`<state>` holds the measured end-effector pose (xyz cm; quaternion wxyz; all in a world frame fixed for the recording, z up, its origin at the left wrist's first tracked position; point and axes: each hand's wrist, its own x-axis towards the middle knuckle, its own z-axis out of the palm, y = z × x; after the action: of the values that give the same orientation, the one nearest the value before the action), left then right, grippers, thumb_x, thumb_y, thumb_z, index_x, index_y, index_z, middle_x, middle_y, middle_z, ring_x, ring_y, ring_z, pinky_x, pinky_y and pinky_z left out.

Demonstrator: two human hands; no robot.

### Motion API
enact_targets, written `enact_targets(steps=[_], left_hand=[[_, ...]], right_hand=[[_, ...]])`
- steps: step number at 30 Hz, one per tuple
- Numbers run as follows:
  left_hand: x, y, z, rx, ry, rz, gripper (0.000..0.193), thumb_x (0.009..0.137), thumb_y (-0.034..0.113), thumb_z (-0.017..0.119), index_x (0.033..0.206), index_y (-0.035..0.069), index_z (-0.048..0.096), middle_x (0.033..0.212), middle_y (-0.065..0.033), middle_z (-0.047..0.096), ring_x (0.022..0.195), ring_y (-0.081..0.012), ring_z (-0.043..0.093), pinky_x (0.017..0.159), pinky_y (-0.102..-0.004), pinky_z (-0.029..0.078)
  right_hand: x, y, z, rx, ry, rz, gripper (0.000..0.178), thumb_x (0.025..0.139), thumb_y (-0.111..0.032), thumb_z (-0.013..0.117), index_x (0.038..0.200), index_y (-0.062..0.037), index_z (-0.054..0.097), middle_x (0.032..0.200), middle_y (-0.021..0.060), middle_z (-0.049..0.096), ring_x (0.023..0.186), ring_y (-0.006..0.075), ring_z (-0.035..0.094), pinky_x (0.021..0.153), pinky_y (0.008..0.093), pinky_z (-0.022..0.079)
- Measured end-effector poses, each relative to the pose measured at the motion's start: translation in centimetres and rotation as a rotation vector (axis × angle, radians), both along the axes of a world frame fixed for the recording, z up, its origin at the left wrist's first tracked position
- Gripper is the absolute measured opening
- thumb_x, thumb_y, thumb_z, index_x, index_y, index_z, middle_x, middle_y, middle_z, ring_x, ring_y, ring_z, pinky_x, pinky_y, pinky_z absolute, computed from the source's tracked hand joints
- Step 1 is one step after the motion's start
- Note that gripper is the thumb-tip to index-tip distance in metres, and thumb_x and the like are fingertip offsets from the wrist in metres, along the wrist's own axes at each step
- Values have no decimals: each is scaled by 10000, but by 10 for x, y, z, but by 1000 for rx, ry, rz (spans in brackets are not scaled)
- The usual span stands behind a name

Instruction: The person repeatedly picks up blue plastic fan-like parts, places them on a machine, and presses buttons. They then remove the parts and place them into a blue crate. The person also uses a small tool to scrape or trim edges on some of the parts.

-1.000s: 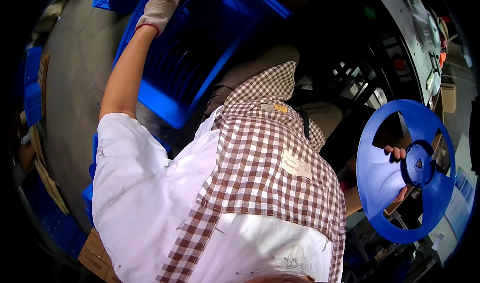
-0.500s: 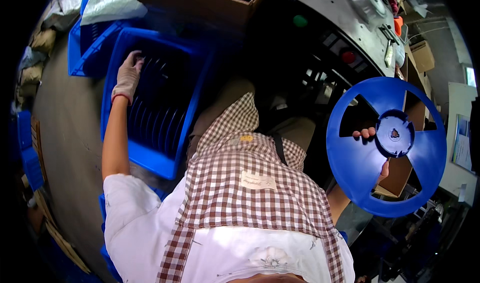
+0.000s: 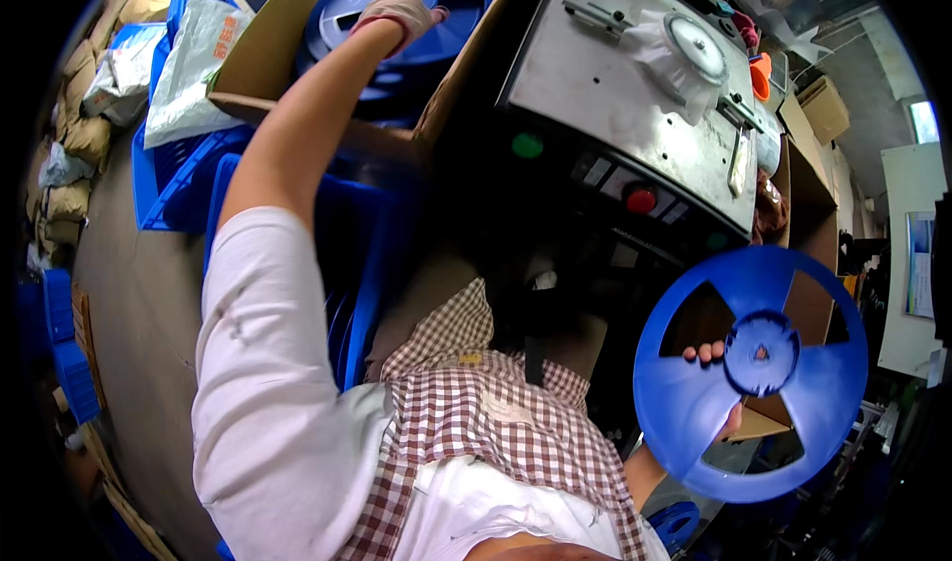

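My left hand (image 3: 399, 14), in a pale glove, reaches up into a cardboard box (image 3: 241, 63). Its fingers are spread over the topmost of the stacked blue plastic reels (image 3: 332, 28); whether it touches that reel I cannot tell. On the right, my bare right hand (image 3: 705, 352) grips a large blue plastic reel disc (image 3: 818, 397) near its round hub. Fingers and thumb show through two of the cut-out openings, while the palm stays hidden behind the disc. The disc faces me.
A machine with a metal top (image 3: 585, 56) stands ahead, carrying a white round fitting (image 3: 697, 48), a green button (image 3: 527, 146) and a red button (image 3: 641, 199). Below my left arm is a blue crate (image 3: 369, 313) with upright discs. A white sack (image 3: 193, 70) lies left of the box.
My left hand has left the blue crate and moved up and right to the cardboard box of reels. The right hand still holds its disc, now lower in view. The view has shifted.
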<state>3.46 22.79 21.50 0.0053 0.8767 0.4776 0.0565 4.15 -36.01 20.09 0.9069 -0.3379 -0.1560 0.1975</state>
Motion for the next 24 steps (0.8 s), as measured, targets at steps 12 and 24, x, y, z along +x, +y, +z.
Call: enact_targets(steps=[12,24], left_hand=[[34,115,-84,-285,188,374,984,771,339,653,1529,145,57,1433,-205,429,1332,-329,428,1054,-467,391],[-167,-12,64,422,-514,-293,903,771,340,756,1493,201,231,1168,-258,576,1095,-399,585,911,-465,496]], right_hand=[[27,0,10,-137,4,-152,692,799,-347,551,1304,66,321,1173,194,416,1106,275,428,1013,415,343],[4,21,73,-133,-143,40,730,829,-416,491,1335,86,331,1196,207,456,1076,269,484,933,375,423]])
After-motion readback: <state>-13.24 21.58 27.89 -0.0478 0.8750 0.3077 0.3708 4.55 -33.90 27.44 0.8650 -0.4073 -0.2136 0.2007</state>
